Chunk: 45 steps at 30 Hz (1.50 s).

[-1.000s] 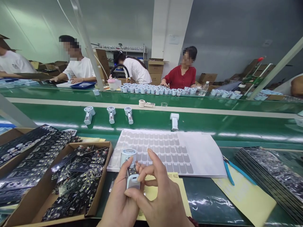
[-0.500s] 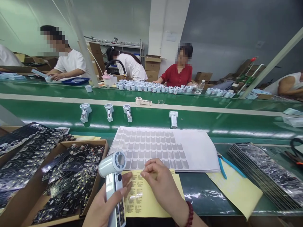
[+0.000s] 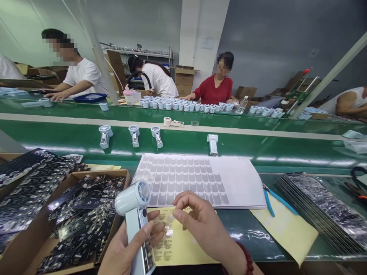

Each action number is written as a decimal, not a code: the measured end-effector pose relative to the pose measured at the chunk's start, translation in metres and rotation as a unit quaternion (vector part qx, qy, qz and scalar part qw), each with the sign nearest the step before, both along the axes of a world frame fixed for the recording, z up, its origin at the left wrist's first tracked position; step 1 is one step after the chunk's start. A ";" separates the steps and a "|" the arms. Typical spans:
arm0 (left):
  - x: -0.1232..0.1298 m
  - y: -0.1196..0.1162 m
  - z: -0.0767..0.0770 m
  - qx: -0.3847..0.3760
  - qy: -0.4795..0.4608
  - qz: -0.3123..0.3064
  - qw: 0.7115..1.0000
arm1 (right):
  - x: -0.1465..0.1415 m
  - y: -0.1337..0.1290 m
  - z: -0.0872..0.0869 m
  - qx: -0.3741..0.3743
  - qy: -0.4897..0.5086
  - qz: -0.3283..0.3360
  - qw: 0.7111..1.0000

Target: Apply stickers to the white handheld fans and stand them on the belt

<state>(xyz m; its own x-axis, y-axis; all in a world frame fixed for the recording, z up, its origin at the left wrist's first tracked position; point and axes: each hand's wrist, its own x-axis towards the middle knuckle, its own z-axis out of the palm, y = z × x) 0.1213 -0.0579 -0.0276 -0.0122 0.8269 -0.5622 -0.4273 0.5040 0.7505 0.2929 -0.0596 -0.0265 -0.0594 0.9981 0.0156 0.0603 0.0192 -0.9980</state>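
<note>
Four fans (image 3: pixel 212 146) on belt (image 3: pixel 183 142), cartons (image 3: pixel 184 78) behind; left grip (image 3: pixel 124 244) clasps another (image 3: pixel 132 218) (right grip (image 3: pixel 200 226) unclear)

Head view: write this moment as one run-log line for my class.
left hand: holds fan | right hand: over label sheet, contents unclear | pliers: lying to the right

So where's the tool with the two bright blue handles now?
In the head view, the blue-handled tool lies on the right, partly on a yellow paper sheet, between the white paper with grey shapes and the stack of dark flat panels.
</note>
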 end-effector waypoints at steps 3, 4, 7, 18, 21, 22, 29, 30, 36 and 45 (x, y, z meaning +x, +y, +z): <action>0.009 0.008 0.015 -0.003 -0.017 0.009 1.000 | -0.006 -0.005 0.016 -0.005 0.030 0.033 0.999; 0.012 0.012 0.019 -0.011 -0.026 0.013 1.000 | -0.008 -0.005 0.020 -0.001 0.022 0.039 0.999; 0.022 0.021 0.025 -0.009 -0.037 0.007 0.999 | -0.011 -0.005 0.026 0.006 -0.027 0.039 0.999; 0.045 0.031 0.026 0.008 -0.033 0.026 0.999 | -0.003 0.001 0.030 -0.016 -0.043 0.015 0.999; 0.049 0.034 0.025 0.014 -0.032 0.025 0.999 | -0.003 0.001 0.031 -0.009 -0.055 0.015 0.998; 0.050 0.034 0.026 0.013 -0.029 0.025 0.999 | -0.002 0.001 0.030 -0.001 -0.063 0.013 0.998; 0.052 0.034 0.035 -0.007 -0.056 0.025 0.998 | 0.000 0.002 0.018 0.131 -0.175 -0.020 0.976; 0.051 0.034 0.036 -0.012 -0.077 0.012 0.997 | 0.001 0.002 0.015 0.161 -0.190 -0.029 0.968; 0.041 0.040 0.038 0.041 -0.135 -0.124 0.982 | 0.003 0.000 0.007 0.297 -0.124 -0.141 0.936; 0.079 0.143 0.050 0.111 0.069 -0.215 0.968 | 0.087 0.029 -0.014 0.046 -0.025 -0.278 0.959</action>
<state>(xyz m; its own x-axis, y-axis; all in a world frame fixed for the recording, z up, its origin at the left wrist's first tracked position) 0.2002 0.0849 0.0221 0.2978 0.8723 -0.3878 -0.1016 0.4329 0.8957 0.3798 -0.0302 -0.0402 0.4793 0.8700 0.1153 0.1335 0.0575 -0.9894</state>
